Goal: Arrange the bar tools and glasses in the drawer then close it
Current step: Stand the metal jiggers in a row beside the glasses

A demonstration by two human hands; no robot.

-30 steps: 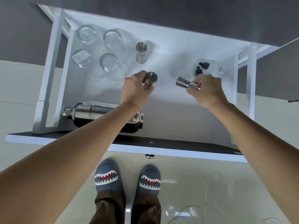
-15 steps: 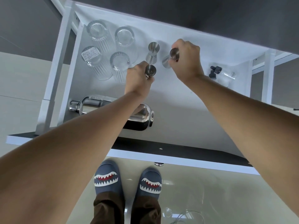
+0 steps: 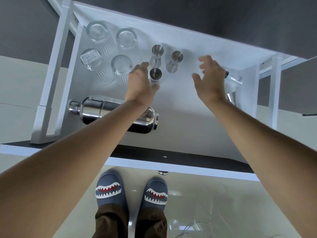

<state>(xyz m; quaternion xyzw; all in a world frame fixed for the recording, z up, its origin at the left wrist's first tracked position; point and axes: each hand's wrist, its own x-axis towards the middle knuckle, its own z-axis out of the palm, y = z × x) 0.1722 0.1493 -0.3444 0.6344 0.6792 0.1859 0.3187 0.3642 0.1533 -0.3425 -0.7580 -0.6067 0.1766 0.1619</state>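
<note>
The white drawer (image 3: 188,127) stands pulled open. Several ribbed glasses (image 3: 122,65) sit upside down at its back left. Three steel jiggers stand upright in the middle: one at the back (image 3: 157,54), one to its right (image 3: 175,61), one nearer me (image 3: 155,76). My left hand (image 3: 140,85) is open, its fingertips beside the near jigger's base and its thumb apart from it. Fingers spread and blurred, my right hand (image 3: 211,79) hovers right of the jiggers, holding nothing. A steel shaker (image 3: 103,109) lies on its side under my left forearm.
A small clear bottle (image 3: 237,79) lies at the drawer's right wall, partly hidden behind my right hand, with a steel piece (image 3: 231,97) below it. The dark drawer front (image 3: 171,156) with its knob (image 3: 163,172) is above my slippered feet (image 3: 109,189). Cables (image 3: 192,227) lie on the floor.
My right hand set its jigger upright beside the back one, let go and drew back to the right. My left hand stood its jigger down in front and opened.
</note>
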